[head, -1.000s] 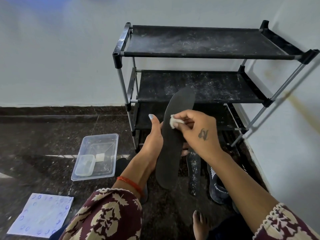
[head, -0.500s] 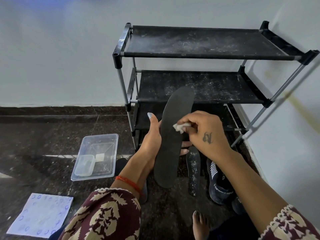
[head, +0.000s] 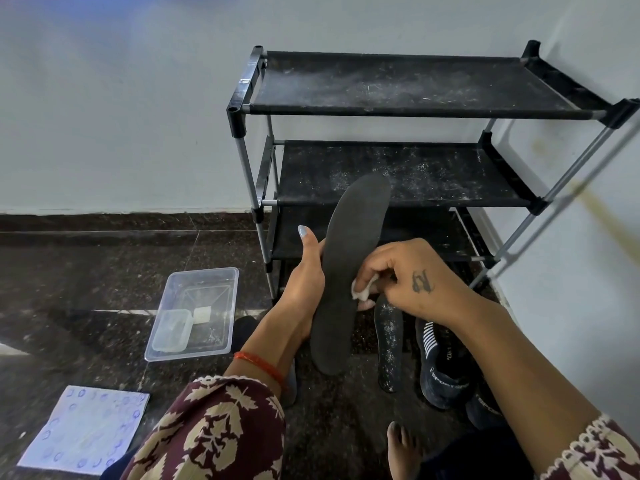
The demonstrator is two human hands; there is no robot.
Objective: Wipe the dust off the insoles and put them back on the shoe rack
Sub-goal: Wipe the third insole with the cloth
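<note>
Wiping a dark insole (head: 349,271) at the centre of the frame, a person seated on the stone floor (head: 86,271) works a small white wad of tissue (head: 362,289) against its right edge. The left hand (head: 306,282) cradles the insole from behind, thumb raised along its left side and fingertips just showing past the right edge, so the insole stands nearly upright with its toe end toward the middle shelf of the shoe rack (head: 408,109). The right hand (head: 408,277) pinches the tissue between thumb and curled fingers, pressing it to the insole about halfway up.

Done well, the step likely calls for long strokes from toe to heel, with the supporting palm braced directly behind the spot under pressure so the thin sheet does not bend away. Turning the wad to a fresh face as it greys should keep dust from being smeared back on, and the edges deserve a pass of their own.

A second insole (head: 389,348), still speckled with white dust, lies on the floor at lower right of centre, just beside a dark sports shoe (head: 440,368). All three rack shelves visibly carry dust too, so a cleaned insole set there may pick some up again. A clear plastic tub (head: 221,306) sits at centre left, and a patterned sheet (head: 83,431) lies at lower left.
</note>
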